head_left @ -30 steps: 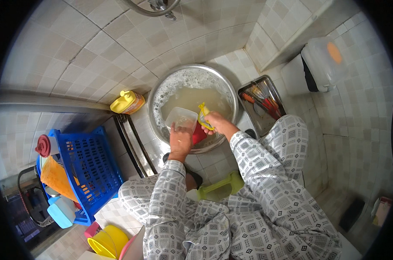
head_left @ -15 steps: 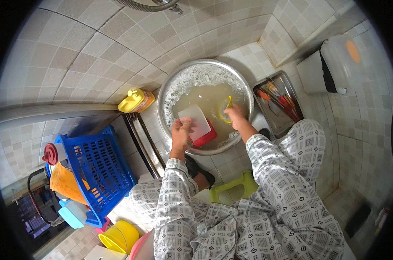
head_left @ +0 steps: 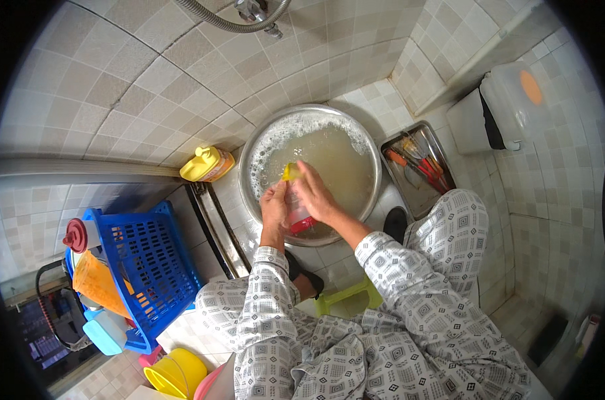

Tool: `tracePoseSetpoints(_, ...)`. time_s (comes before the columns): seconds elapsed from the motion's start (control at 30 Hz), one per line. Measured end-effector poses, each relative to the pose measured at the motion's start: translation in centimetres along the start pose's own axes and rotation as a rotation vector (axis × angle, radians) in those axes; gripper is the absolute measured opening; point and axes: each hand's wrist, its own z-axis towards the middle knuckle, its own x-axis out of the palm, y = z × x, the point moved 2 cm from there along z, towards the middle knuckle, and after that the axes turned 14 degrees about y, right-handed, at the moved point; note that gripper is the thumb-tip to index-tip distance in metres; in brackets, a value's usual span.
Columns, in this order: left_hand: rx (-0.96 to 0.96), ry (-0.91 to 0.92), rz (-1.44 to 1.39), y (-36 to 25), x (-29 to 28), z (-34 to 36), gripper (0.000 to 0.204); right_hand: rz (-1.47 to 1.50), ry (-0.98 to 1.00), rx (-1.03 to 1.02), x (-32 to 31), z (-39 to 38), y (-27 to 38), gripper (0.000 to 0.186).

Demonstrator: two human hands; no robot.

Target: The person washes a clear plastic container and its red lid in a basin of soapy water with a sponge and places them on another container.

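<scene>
Yellow item (head_left: 290, 172) by close, inward-angled hands (head_left: 274, 207) (head_left: 316, 199)

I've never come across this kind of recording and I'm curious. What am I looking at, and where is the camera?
There is no machine: these are a person's bare hands. Every picture comes from one wide fisheye camera worn on the head, looking down, so straight edges bend. On the tiled floor stands a round metal basin of sudsy water. The left hand holds a translucent container; a red item shows below it. The right hand is at a yellow piece; its grip is partly hidden. To the right lies a metal tray of utensils; to the left, a yellow bottle and blue basket.
</scene>
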Motion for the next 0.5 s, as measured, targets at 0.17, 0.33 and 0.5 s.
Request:
tracePoseSetpoints(0.17,0.085,-0.016,-0.163,-0.1,3.3,-0.5,0.019,0.204,0.037,0.096,-1.8,-0.3,-1.8,0.056)
tracePoseSetpoints(0.33,0.098,-0.168,-0.076,0.1,-0.6,-0.1,0.024,-0.078,0.123,-0.029,1.5,-2.0,1.8,0.06)
tracePoseSetpoints(0.5,0.036,0.037,-0.08,0.9,4.9,-0.6,0.021,0.054,0.031,0.06,-2.9,-0.1,-1.7,0.063)
